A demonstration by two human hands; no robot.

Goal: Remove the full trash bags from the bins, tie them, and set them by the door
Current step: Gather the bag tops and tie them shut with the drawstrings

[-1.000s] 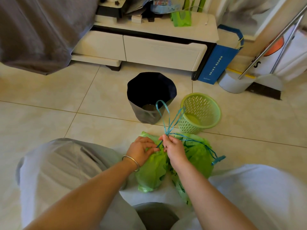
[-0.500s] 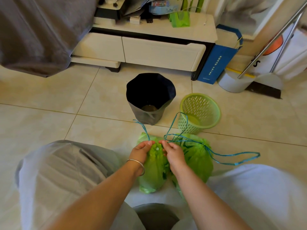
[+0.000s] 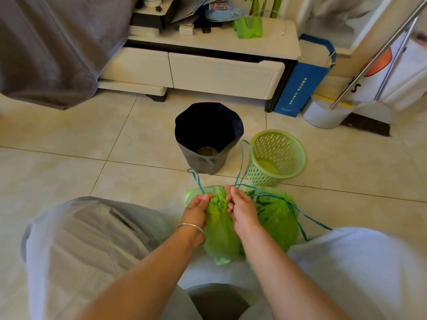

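My left hand (image 3: 196,207) pinches one blue string (image 3: 196,179) and my right hand (image 3: 240,207) pinches the other, both at the gathered neck of the near green bag (image 3: 219,232), so I can pull the mouth closed. This bag lies on the floor (image 3: 69,172) between my knees. Just right of it lies a second green bag (image 3: 277,218), its neck already drawn. Behind stand the black bin (image 3: 208,139) and the green basket (image 3: 277,155), both without bags, before a white cabinet (image 3: 208,72).
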